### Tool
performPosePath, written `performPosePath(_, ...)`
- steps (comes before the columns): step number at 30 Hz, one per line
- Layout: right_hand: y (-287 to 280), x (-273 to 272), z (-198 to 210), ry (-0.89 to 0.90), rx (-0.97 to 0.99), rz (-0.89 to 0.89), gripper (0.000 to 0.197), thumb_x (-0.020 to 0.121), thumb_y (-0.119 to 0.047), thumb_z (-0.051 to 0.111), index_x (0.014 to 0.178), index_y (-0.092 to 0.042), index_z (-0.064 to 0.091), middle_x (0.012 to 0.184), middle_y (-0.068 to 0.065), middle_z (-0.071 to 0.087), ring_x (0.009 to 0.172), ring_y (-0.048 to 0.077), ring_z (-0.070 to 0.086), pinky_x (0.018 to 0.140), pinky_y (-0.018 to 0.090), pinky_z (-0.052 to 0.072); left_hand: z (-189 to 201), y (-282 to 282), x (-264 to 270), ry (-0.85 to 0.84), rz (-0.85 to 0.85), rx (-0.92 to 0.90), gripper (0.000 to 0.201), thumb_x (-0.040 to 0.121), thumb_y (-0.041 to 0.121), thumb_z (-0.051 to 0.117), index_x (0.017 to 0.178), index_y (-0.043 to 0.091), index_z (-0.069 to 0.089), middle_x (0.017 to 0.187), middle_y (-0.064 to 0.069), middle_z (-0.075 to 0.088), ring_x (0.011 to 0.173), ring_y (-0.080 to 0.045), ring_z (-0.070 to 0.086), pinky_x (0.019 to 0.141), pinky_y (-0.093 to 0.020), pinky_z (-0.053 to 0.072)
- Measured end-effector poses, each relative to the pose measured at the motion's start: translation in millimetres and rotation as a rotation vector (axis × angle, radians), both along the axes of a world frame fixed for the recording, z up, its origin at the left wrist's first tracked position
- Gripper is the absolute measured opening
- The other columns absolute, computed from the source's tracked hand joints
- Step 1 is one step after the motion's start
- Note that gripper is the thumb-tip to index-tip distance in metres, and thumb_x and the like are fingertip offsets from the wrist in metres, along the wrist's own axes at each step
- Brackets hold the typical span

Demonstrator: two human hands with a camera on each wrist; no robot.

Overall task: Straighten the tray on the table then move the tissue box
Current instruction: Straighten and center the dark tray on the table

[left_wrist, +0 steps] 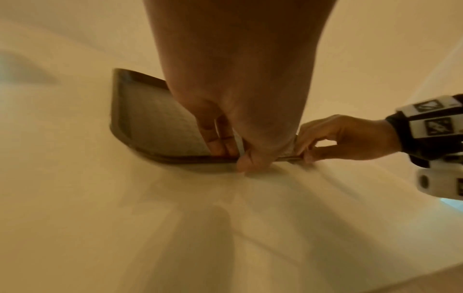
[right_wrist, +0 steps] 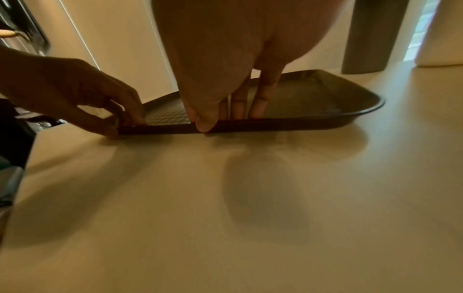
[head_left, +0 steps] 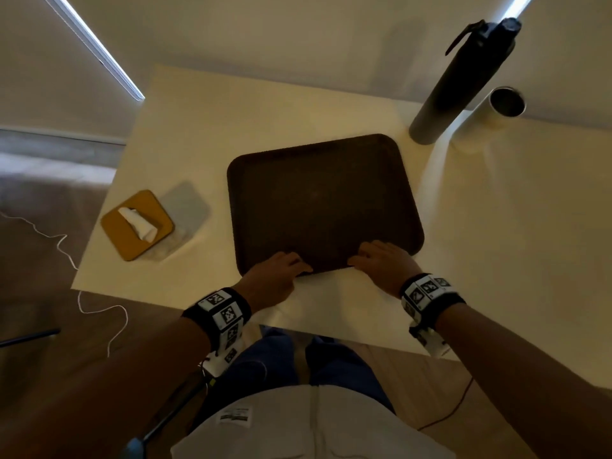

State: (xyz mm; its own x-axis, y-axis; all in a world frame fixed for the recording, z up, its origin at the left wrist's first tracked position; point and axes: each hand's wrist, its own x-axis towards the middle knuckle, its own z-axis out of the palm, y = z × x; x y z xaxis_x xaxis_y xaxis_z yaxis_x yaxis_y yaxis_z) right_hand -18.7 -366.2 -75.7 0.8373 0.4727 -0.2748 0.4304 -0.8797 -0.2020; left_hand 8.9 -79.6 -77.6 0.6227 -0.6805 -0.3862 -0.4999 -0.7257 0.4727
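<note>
A dark brown tray [head_left: 318, 197] lies flat on the cream table [head_left: 496, 226], slightly skewed. My left hand [head_left: 281, 270] pinches its near rim, thumb outside and fingers inside, as the left wrist view shows on the tray [left_wrist: 155, 123] with the hand [left_wrist: 233, 150]. My right hand [head_left: 381, 260] pinches the same rim further right; the right wrist view shows its thumb on the rim of the tray [right_wrist: 313, 111] and the hand [right_wrist: 220, 117]. The tissue box [head_left: 137, 225], yellow-topped with a white tissue sticking out, sits left of the tray near the table's left edge.
A tall dark bottle [head_left: 463, 81] and a pale cup [head_left: 496, 107] stand at the back right of the table. A thin white cord [head_left: 66, 250] lies on the floor to the left. The table's near edge is just below my wrists.
</note>
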Motion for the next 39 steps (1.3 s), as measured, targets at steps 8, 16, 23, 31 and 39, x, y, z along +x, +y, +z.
performPosePath(8,50.8,2.7,-3.5,0.093,0.265,-0.382,0.039,0.090,-0.040,0.060,0.127,-0.030,0.056,0.119,0.003,0.053,0.104,0.023,0.052,0.088,0.046,0.051,2.7,71.3,27.0,-0.148,0.269,-0.078,0.060,0.085,0.033,0.072,0.141,0.027,0.051,0.139,-0.002,0.051,0.126,-0.026,0.050,0.101,-0.045,0.047)
performPosePath(16,-8.7,-18.9,0.6,0.134,0.152,-1.014,0.114,0.057,-0.070,0.077,0.147,-0.027,0.023,0.150,0.011,0.024,0.134,0.038,0.027,0.109,0.058,0.032,-2.9,90.5,14.4,-0.034,0.739,0.064,0.133,0.060,0.073,0.078,0.158,0.016,0.009,0.160,-0.011,0.019,0.145,-0.036,0.024,0.115,-0.052,0.030)
performPosePath(23,-10.4,-18.3,-6.0,0.146,0.172,-1.047,0.114,0.056,-0.070,0.077,0.146,-0.028,0.023,0.143,0.012,0.031,0.130,0.037,0.030,0.108,0.055,0.030,-7.0,92.2,25.3,-0.021,0.736,0.117,0.127,0.062,0.071,0.078,0.157,0.016,0.014,0.152,-0.016,0.030,0.139,-0.038,0.029,0.110,-0.054,0.036)
performPosePath(31,-2.1,10.7,-5.9,0.132,0.202,-1.090,0.111,0.057,-0.070,0.077,0.147,-0.030,0.023,0.144,0.013,0.030,0.130,0.038,0.029,0.107,0.056,0.031,-2.5,92.0,92.5,0.000,0.609,0.243,0.122,0.066,0.067,0.077,0.155,0.009,0.017,0.150,-0.019,0.034,0.137,-0.041,0.028,0.113,-0.052,0.033)
performPosePath(39,13.5,59.8,-8.5,0.136,0.263,-1.146,0.111,0.058,-0.065,0.079,0.145,-0.025,0.024,0.142,0.014,0.028,0.129,0.040,0.030,0.109,0.057,0.030,8.1,89.7,164.9,0.028,0.596,0.309,0.114,0.064,0.057,0.084,0.150,0.010,0.025,0.141,-0.021,0.039,0.131,-0.042,0.033,0.106,-0.055,0.039)
